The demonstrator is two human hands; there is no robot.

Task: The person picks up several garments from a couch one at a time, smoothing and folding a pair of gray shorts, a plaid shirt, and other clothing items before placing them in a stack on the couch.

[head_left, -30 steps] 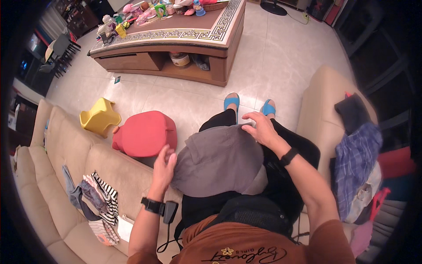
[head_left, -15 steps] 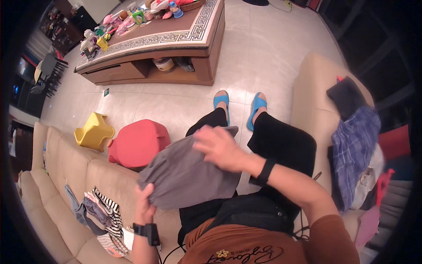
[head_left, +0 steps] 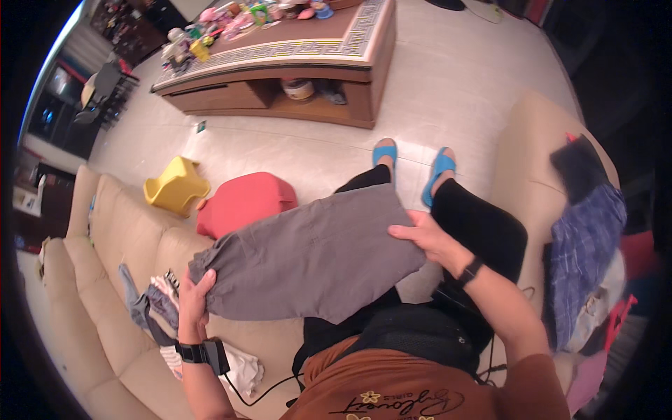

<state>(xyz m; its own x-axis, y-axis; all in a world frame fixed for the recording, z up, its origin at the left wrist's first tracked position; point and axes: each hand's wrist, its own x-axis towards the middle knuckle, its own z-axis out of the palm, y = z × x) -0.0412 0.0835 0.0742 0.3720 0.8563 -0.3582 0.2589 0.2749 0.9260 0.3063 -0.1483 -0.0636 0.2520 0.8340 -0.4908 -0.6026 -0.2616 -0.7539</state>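
On the sofa (head_left: 115,210) at far left we have loose clothes (head_left: 162,306), with a yellow stool (head_left: 176,183) beyond them, then our left hand (head_left: 198,288), pinching the gathered end of a gray garment (head_left: 315,252), thumb on top. Stretched above our lap, the gray garment reaches across to our right hand (head_left: 428,238), which pinches its other end with the thumb over the cloth, so the step seems to be holding it out flat. Farther right lies a blue checked shirt (head_left: 588,252), well apart; the next move, we judge, calls for an even grip at both ends.
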